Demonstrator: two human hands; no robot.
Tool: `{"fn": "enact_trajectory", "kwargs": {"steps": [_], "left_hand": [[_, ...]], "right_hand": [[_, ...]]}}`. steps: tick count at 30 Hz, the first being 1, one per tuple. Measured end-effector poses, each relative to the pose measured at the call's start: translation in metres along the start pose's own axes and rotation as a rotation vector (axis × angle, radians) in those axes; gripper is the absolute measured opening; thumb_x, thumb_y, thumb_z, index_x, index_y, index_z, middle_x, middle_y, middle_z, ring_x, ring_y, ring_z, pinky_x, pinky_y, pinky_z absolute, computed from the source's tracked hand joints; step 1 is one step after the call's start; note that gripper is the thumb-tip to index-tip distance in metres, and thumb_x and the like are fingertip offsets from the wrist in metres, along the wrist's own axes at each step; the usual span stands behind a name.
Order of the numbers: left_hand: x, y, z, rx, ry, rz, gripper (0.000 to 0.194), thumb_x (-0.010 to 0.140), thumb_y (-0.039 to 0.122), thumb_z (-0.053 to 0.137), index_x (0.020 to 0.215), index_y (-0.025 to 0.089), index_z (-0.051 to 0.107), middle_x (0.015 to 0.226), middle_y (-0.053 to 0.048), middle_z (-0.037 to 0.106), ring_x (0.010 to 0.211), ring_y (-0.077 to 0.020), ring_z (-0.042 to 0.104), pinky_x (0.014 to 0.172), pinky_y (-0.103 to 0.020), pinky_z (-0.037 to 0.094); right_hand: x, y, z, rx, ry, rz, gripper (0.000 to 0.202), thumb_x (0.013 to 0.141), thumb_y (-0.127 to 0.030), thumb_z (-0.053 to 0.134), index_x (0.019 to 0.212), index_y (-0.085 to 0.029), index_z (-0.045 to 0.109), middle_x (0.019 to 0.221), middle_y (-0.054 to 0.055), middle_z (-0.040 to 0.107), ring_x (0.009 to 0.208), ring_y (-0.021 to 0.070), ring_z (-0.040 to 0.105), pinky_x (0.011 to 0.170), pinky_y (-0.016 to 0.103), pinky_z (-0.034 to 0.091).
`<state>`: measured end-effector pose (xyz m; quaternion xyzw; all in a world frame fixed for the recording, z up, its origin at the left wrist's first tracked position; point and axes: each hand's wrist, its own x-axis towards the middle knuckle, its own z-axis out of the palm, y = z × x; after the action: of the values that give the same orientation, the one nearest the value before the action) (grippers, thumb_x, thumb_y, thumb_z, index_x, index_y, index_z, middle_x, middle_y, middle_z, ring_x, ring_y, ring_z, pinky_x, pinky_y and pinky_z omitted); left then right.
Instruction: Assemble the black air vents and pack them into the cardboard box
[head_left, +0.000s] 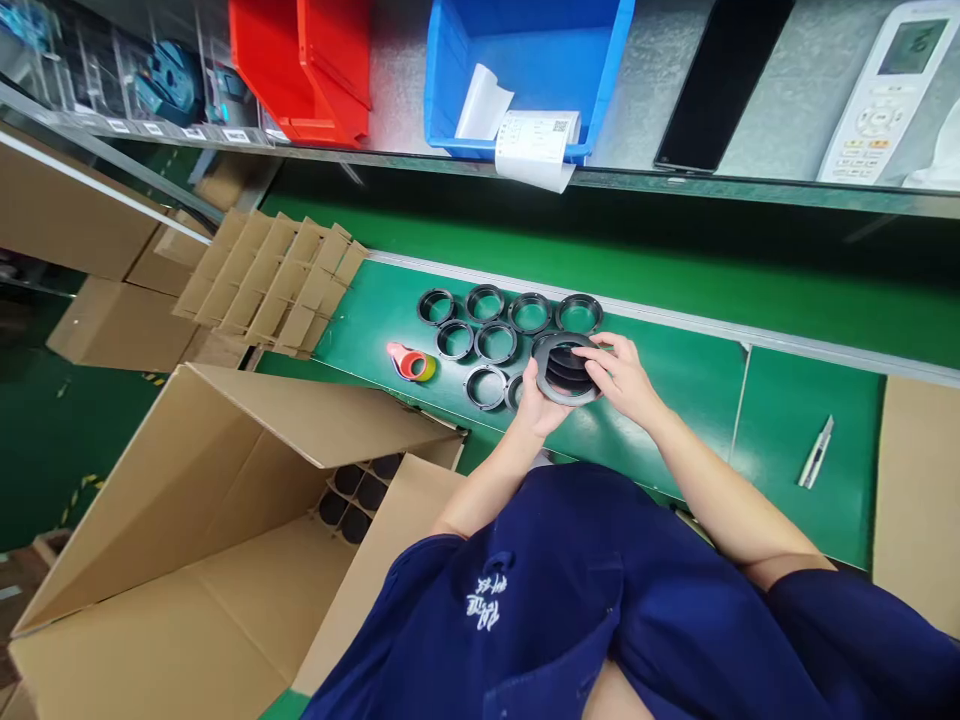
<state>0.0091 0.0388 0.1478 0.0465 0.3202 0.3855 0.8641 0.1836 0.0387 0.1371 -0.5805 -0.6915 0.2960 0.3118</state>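
Note:
My left hand grips the lower left rim of a black round air vent and holds it over the green worktable. Curved slats show inside its ring. My right hand is closed at the vent's right side, fingertips on the inner slats and rim. Under and beyond my hands, several black rings lie in loose rows on the table, some partly hidden by the vent. To their left, a tape roll in a red dispenser rests on the tabletop.
A large open carton stands at left, with black round pieces between dividers. Cardboard dividers sit behind it. A utility knife lies at right, near a cardboard sheet. The shelf above carries a blue bin, red bin and remote control.

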Motion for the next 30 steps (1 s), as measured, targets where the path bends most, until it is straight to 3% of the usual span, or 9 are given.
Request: {"fn": "enact_trajectory", "kwargs": {"steps": [5, 9, 12, 15, 19, 22, 24, 26, 30], "left_hand": [[0.002, -0.006, -0.012, -0.101, -0.06, -0.01, 0.062, 0.1, 0.067, 0.038, 0.128, 0.018, 0.065, 0.14, -0.013, 0.065, 0.137, -0.0363, 0.054, 0.114, -0.068, 0.04], [0.005, -0.005, -0.014, -0.124, -0.065, -0.047, 0.073, 0.098, 0.074, 0.035, 0.129, 0.016, 0.065, 0.139, -0.016, 0.065, 0.137, -0.0374, 0.054, 0.113, -0.069, 0.041], [0.008, -0.003, -0.015, -0.137, -0.052, -0.07, 0.082, 0.093, 0.082, 0.036, 0.129, 0.014, 0.065, 0.137, -0.018, 0.065, 0.138, -0.0396, 0.053, 0.113, -0.069, 0.041], [0.012, -0.004, -0.017, -0.138, -0.015, -0.096, 0.088, 0.089, 0.086, 0.035, 0.134, 0.015, 0.062, 0.14, -0.019, 0.064, 0.14, -0.04, 0.051, 0.113, -0.066, 0.042], [0.02, -0.012, -0.027, -0.095, 0.121, -0.117, 0.081, 0.095, 0.08, 0.029, 0.143, 0.02, 0.056, 0.147, -0.013, 0.061, 0.141, -0.0353, 0.051, 0.115, -0.058, 0.045], [0.029, -0.021, -0.034, -0.07, 0.15, -0.164, 0.078, 0.097, 0.074, 0.033, 0.146, 0.016, 0.055, 0.147, -0.015, 0.06, 0.142, -0.0353, 0.051, 0.117, -0.054, 0.044], [0.037, -0.024, -0.036, -0.061, 0.129, -0.188, 0.079, 0.097, 0.073, 0.035, 0.146, 0.014, 0.054, 0.146, -0.018, 0.06, 0.142, -0.0361, 0.05, 0.118, -0.055, 0.043], [0.046, -0.023, -0.04, -0.054, 0.123, -0.2, 0.075, 0.099, 0.073, 0.033, 0.151, 0.021, 0.048, 0.15, -0.016, 0.057, 0.142, -0.0363, 0.051, 0.117, -0.06, 0.042], [0.058, -0.008, -0.055, -0.024, 0.231, -0.164, 0.066, 0.099, 0.07, 0.038, 0.158, 0.039, 0.033, 0.154, -0.012, 0.052, 0.141, -0.0326, 0.053, 0.113, -0.065, 0.043]], "right_hand": [[0.007, 0.0, 0.0, 0.094, -0.079, 0.099, 0.071, 0.103, -0.071, 0.028, 0.104, -0.023, 0.08, 0.131, 0.012, 0.056, 0.126, 0.031, 0.049, 0.113, 0.055, 0.041], [0.007, -0.001, -0.008, 0.276, 0.019, 0.183, 0.069, 0.102, -0.072, 0.03, 0.114, -0.023, 0.078, 0.132, 0.012, 0.057, 0.13, 0.0285, 0.052, 0.114, 0.05, 0.043], [0.001, 0.001, -0.013, 0.278, 0.04, 0.224, 0.069, 0.103, -0.072, 0.028, 0.116, -0.025, 0.077, 0.132, 0.011, 0.059, 0.132, 0.0282, 0.052, 0.117, 0.052, 0.04], [-0.008, 0.005, -0.009, 0.216, 0.038, 0.18, 0.071, 0.105, -0.068, 0.019, 0.135, -0.026, 0.068, 0.146, 0.011, 0.052, 0.139, 0.0288, 0.046, 0.119, 0.054, 0.038], [-0.022, 0.011, 0.011, -0.075, -0.17, -0.108, 0.067, 0.1, -0.071, 0.042, 0.143, -0.023, 0.062, 0.162, 0.013, 0.038, 0.152, 0.0374, 0.025, 0.125, 0.064, 0.023], [-0.025, 0.02, 0.03, -0.219, -0.355, -0.112, 0.089, 0.088, -0.071, 0.064, 0.157, -0.018, 0.045, 0.168, 0.019, 0.022, 0.155, 0.0434, 0.015, 0.123, 0.068, 0.019], [-0.017, 0.031, 0.04, -0.244, -0.424, -0.021, 0.109, 0.079, -0.072, 0.073, 0.164, -0.021, 0.03, 0.168, 0.021, 0.017, 0.152, 0.046, 0.018, 0.119, 0.067, 0.028], [0.002, 0.047, 0.049, -0.25, -0.454, 0.058, 0.114, 0.077, -0.07, 0.075, 0.167, -0.025, 0.022, 0.165, 0.021, 0.022, 0.146, 0.0447, 0.031, 0.114, 0.063, 0.037], [0.069, 0.089, 0.065, -0.418, -0.243, 0.216, 0.115, 0.077, -0.068, 0.074, 0.167, -0.02, 0.019, 0.161, 0.025, 0.021, 0.141, 0.0467, 0.032, 0.113, 0.062, 0.035]]}}
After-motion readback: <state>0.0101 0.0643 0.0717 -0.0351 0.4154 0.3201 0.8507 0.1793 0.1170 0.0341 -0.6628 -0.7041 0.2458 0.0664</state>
